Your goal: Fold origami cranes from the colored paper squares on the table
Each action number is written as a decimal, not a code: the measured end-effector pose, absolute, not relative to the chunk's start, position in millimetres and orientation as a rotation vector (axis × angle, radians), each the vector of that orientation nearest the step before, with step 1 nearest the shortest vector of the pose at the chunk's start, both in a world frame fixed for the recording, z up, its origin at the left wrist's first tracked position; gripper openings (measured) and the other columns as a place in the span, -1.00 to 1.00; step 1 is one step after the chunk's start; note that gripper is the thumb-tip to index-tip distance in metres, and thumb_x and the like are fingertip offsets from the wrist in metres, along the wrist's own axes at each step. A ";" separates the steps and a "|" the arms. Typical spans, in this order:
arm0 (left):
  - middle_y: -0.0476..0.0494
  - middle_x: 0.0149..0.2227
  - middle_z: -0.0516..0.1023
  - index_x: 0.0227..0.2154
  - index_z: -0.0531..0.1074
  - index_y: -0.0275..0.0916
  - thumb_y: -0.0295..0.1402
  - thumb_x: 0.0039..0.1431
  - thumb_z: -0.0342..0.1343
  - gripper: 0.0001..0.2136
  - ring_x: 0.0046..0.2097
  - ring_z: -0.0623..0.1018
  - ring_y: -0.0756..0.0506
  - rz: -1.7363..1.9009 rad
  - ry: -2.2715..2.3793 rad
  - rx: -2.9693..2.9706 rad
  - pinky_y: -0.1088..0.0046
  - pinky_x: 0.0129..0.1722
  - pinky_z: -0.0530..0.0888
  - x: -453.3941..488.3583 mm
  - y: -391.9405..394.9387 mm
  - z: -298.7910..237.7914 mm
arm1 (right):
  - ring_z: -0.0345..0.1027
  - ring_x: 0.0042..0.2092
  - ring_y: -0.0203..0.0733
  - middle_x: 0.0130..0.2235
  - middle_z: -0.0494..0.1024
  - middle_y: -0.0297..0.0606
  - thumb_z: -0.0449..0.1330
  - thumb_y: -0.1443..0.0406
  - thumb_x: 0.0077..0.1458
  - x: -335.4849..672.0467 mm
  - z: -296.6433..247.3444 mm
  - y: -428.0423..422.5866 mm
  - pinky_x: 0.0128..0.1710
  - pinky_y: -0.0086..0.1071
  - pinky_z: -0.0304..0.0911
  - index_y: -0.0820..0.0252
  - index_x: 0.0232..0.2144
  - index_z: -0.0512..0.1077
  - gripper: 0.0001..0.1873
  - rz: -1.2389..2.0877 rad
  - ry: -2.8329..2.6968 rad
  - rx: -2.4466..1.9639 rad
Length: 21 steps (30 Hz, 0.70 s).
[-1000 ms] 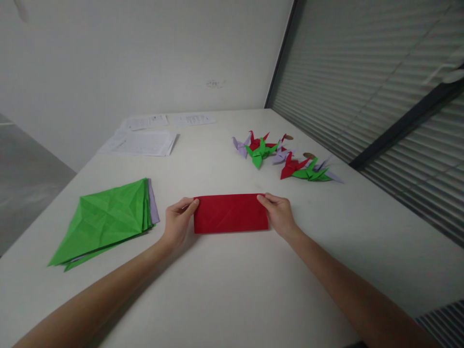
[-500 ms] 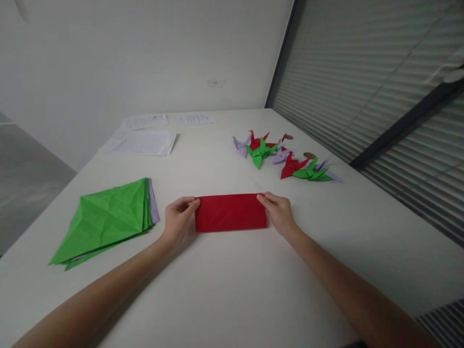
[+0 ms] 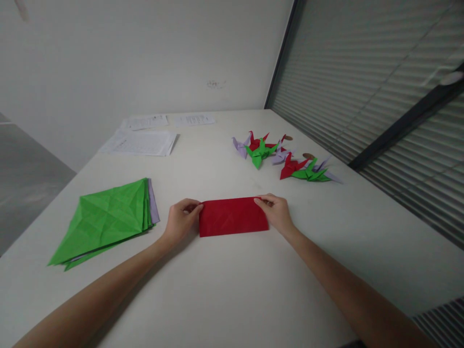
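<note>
Red folded paper [image 3: 234, 218] between clamped fingers [image 3: 195, 210], long axis sideways; left hand [image 3: 180, 221], right hand [image 3: 277, 212] equally near, each pinching far corner.

2 hands [image 3: 181, 220], 1 red sheet [image 3: 233, 217], 1 green-topped stack [image 3: 108, 215], 2 green cranes [image 3: 260, 153]
</note>
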State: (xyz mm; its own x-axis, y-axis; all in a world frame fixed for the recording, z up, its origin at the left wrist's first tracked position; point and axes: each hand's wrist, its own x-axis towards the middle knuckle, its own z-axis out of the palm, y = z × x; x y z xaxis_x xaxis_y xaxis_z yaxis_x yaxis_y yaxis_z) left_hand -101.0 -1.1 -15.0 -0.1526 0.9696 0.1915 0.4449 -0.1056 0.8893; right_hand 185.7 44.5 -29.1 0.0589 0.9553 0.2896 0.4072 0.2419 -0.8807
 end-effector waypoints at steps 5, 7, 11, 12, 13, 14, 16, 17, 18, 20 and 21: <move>-0.07 -0.45 0.56 -0.35 0.51 -0.25 -0.30 0.12 0.12 -0.85 -0.44 0.47 -0.04 1.036 1.661 1.829 0.45 -0.39 0.39 -104.3 -0.1 -21.8 | 0.38 -0.42 -0.18 -0.48 0.57 -0.26 0.25 0.19 -0.08 187.8 -30.9 46.3 -0.35 -0.30 0.29 0.18 -0.45 0.55 -0.82 0.692 -1.620 -1.391; -0.04 -0.43 0.55 -0.23 0.48 -0.23 -0.37 0.16 0.10 -0.85 -0.41 0.48 -0.04 0.960 1.659 1.966 0.45 -0.36 0.39 -105.6 -1.1 -24.7 | 0.40 -0.39 -0.18 -0.46 0.57 -0.27 0.23 0.25 -0.07 189.1 -32.8 46.9 -0.30 -0.29 0.30 0.17 -0.48 0.52 -0.89 0.658 -1.706 -1.413; -0.06 -0.36 0.54 -0.08 0.43 -0.19 -0.48 0.22 0.03 -0.77 -0.32 0.51 -0.08 0.761 1.651 2.321 0.37 -0.25 0.39 -106.0 -5.1 -23.9 | 0.39 -0.32 -0.15 -0.41 0.56 -0.26 0.22 0.32 -0.06 190.6 -36.3 45.8 -0.15 -0.21 0.23 0.14 -0.51 0.51 -0.94 0.461 -1.894 -1.520; -0.09 -0.33 0.54 -0.10 0.45 -0.19 -0.49 0.24 0.02 -0.78 -0.30 0.51 -0.09 0.695 1.644 2.414 0.35 -0.23 0.39 -105.6 -6.3 -22.4 | 0.39 -0.29 -0.14 -0.39 0.55 -0.26 0.23 0.32 -0.05 190.6 -36.8 45.0 -0.11 -0.19 0.20 0.13 -0.51 0.51 -0.94 0.407 -1.926 -1.557; -0.12 -0.30 0.54 -0.12 0.48 -0.18 -0.50 0.26 0.00 -0.77 -0.29 0.51 -0.10 0.628 1.630 2.496 0.32 -0.22 0.38 -105.1 -7.5 -20.8 | 0.38 -0.26 -0.13 -0.36 0.54 -0.25 0.23 0.32 -0.05 190.5 -36.9 44.2 -0.09 -0.18 0.17 0.12 -0.50 0.52 -0.94 0.364 -1.949 -1.592; -0.14 -0.28 0.53 -0.13 0.51 -0.16 -0.51 0.26 -0.01 -0.76 -0.28 0.51 -0.11 0.565 1.610 2.560 0.31 -0.23 0.37 -104.7 -8.6 -19.1 | 0.37 -0.24 -0.11 -0.35 0.54 -0.25 0.23 0.32 -0.04 190.1 -36.9 43.4 -0.07 -0.17 0.15 0.12 -0.50 0.52 -0.94 0.330 -1.964 -1.622; -0.16 -0.27 0.51 -0.11 0.54 -0.11 -0.54 0.26 -0.01 -0.71 -0.29 0.50 -0.10 0.466 1.572 2.638 0.30 -0.24 0.37 -103.9 -10.4 -16.4 | 0.34 -0.20 -0.09 -0.32 0.52 -0.24 0.23 0.31 -0.03 189.1 -36.0 41.7 -0.07 -0.18 0.12 0.10 -0.49 0.53 -0.94 0.281 -1.990 -1.665; -0.16 -0.27 0.49 -0.10 0.54 -0.08 -0.55 0.25 0.00 -0.68 -0.30 0.49 -0.10 0.433 1.565 2.654 0.30 -0.24 0.37 -103.5 -11.2 -15.6 | 0.33 -0.18 -0.08 -0.31 0.50 -0.23 0.23 0.31 -0.02 188.4 -35.4 41.0 -0.08 -0.19 0.11 0.10 -0.48 0.53 -0.94 0.262 -2.001 -1.683; -0.16 -0.27 0.48 -0.08 0.55 -0.07 -0.56 0.25 0.00 -0.67 -0.30 0.48 -0.09 0.404 1.565 2.660 0.29 -0.24 0.37 -103.1 -11.7 -15.0 | 0.32 -0.17 -0.07 -0.30 0.49 -0.23 0.23 0.31 -0.01 187.8 -34.6 40.2 -0.08 -0.20 0.11 0.10 -0.48 0.52 -0.94 0.244 -2.010 -1.700; -0.17 -0.27 0.46 -0.09 0.56 -0.08 -0.56 0.25 -0.01 -0.67 -0.30 0.47 -0.10 0.369 1.575 2.654 0.28 -0.23 0.39 -102.1 -12.7 -14.1 | 0.29 -0.16 -0.05 -0.29 0.47 -0.22 0.23 0.30 0.00 186.5 -33.0 38.7 -0.10 -0.21 0.10 0.09 -0.47 0.52 -0.94 0.215 -2.029 -1.722; -0.18 -0.25 0.46 -0.10 0.57 -0.09 -0.56 0.25 0.00 -0.68 -0.27 0.47 -0.11 0.366 1.576 2.658 0.26 -0.22 0.40 -101.5 -13.0 -13.5 | 0.28 -0.16 -0.05 -0.28 0.47 -0.22 0.23 0.30 0.01 186.0 -32.2 38.0 -0.11 -0.21 0.10 0.08 -0.46 0.52 -0.94 0.201 -2.036 -1.726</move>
State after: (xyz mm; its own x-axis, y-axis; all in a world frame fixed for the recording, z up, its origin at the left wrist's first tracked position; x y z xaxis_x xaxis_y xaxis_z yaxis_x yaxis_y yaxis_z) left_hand -101.5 -13.0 -13.5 0.4592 0.8687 0.1859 0.8616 -0.4864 0.1448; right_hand 186.0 38.0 -32.2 -0.1067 0.9626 0.2492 0.8952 0.2021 -0.3973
